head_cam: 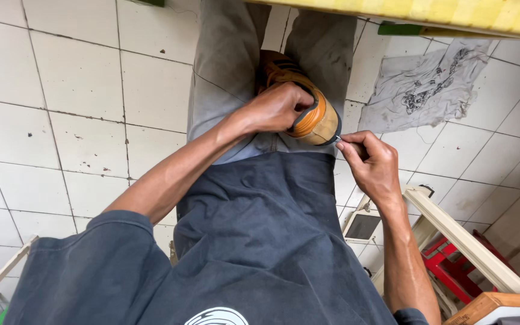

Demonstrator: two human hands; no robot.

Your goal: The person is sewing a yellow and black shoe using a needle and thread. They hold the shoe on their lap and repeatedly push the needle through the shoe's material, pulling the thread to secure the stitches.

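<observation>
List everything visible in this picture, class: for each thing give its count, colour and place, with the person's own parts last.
Tan leather shoe with pale sole: one, on the lap, between the knees.
Thin metal needle: one, silver, at the sole's edge.
Crumpled grey cloth: one, on the floor, upper right.
White tiled floor: speckled, all around.
Yellow striped surface: one, top edge.
Pale wooden frame: one, lower right.
Red stool: one, beneath that frame.
Left hand: grip closed on the shoe.
Right hand: pinching the needle.
</observation>
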